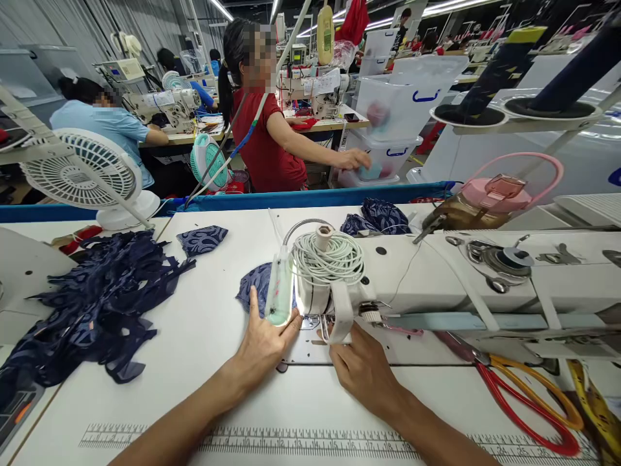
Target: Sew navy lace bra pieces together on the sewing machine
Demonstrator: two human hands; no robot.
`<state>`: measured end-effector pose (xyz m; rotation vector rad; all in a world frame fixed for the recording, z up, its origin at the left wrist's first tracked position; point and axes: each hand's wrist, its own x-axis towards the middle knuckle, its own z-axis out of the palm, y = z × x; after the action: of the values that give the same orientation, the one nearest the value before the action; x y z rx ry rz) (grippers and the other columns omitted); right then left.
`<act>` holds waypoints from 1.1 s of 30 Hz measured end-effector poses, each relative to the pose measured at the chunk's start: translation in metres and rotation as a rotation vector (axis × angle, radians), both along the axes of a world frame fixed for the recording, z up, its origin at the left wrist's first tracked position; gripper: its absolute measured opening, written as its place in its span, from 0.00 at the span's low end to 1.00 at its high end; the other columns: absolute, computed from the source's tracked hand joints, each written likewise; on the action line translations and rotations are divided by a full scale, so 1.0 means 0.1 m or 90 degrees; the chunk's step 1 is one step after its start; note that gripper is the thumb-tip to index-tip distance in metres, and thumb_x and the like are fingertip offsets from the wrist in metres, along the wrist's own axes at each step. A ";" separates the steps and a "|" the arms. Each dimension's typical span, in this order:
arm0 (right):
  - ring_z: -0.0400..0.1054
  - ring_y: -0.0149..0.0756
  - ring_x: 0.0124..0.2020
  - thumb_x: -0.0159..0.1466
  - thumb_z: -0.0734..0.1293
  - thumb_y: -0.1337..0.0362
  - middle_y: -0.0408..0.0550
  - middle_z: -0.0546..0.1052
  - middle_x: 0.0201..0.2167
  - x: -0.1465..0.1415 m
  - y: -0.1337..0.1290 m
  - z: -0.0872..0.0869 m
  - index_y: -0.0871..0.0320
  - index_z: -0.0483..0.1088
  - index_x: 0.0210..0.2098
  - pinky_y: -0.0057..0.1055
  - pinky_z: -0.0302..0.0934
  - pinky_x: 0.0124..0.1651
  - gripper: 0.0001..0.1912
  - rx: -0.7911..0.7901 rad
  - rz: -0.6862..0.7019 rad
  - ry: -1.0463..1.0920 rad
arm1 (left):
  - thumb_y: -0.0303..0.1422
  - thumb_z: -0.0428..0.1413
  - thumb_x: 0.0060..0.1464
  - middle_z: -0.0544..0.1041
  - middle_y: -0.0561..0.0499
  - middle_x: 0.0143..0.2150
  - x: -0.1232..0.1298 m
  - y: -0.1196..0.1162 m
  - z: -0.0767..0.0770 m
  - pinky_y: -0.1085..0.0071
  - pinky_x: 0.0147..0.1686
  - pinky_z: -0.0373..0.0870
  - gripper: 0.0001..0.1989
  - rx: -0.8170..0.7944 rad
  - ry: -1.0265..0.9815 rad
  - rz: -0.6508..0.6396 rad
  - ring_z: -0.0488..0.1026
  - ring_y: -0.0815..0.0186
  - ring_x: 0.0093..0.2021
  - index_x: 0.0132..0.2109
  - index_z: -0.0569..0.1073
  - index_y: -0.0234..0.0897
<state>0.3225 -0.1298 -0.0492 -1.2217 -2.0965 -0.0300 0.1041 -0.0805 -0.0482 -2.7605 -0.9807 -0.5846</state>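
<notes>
A navy patterned fabric piece [253,285] lies at the head of a white sewing machine [417,278], partly hidden behind its small lit lamp [280,291]. My left hand [262,342] rests at the near edge of that piece, fingers spread, thumb reaching toward the needle plate [305,349]. Right of the needle area is my right hand [366,366], its fingers curled in close to the presser foot. The machine's white guard covers its fingertips, so whatever they pinch is hidden. A coil of pale cord [328,257] sits on top of the machine head.
Navy fabric strips [107,291] are heaped on the left beside a white fan [87,168]. Scissors [524,395] with red and orange handles lie at right, near a pink-lidded bottle [495,194]. A printed ruler [291,443] runs along the front. Co-workers sit beyond the table.
</notes>
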 end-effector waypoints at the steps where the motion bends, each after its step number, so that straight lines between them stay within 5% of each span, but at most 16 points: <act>1: 0.62 0.34 0.30 0.63 0.57 0.78 0.49 0.70 0.30 0.00 0.00 0.00 0.59 0.72 0.29 0.29 0.56 0.28 0.15 0.003 -0.001 -0.001 | 0.17 0.49 0.57 0.78 0.45 0.48 0.00 0.00 0.01 0.33 0.55 0.60 0.18 -0.005 -0.002 0.003 0.74 0.55 0.48 0.48 0.73 0.39; 19: 0.63 0.32 0.25 0.65 0.58 0.73 0.46 0.71 0.27 0.12 0.14 0.11 0.58 0.67 0.33 0.28 0.53 0.24 0.09 0.076 -0.037 0.062 | 0.19 0.53 0.53 0.77 0.45 0.44 0.00 0.02 0.00 0.44 0.51 0.67 0.18 -0.109 0.023 0.078 0.71 0.51 0.49 0.49 0.72 0.40; 25: 0.60 0.32 0.23 0.68 0.57 0.72 0.44 0.69 0.23 0.12 0.17 0.12 0.57 0.66 0.31 0.29 0.50 0.22 0.11 0.080 -0.055 0.083 | 0.17 0.48 0.55 0.78 0.46 0.46 0.01 0.07 0.03 0.39 0.52 0.63 0.20 -0.066 0.010 0.021 0.72 0.55 0.47 0.50 0.72 0.40; 33: 0.65 0.35 0.31 0.68 0.57 0.71 0.47 0.73 0.31 0.11 0.12 0.12 0.56 0.67 0.41 0.30 0.58 0.28 0.09 0.056 -0.032 0.117 | 0.18 0.46 0.56 0.79 0.44 0.44 -0.01 0.02 0.07 0.35 0.52 0.60 0.20 -0.032 -0.011 -0.007 0.73 0.55 0.46 0.51 0.73 0.39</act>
<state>0.3335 -0.1173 -0.0376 -1.1779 -1.8869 -0.0305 0.1032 -0.0788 -0.0408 -2.8116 -0.9982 -0.5952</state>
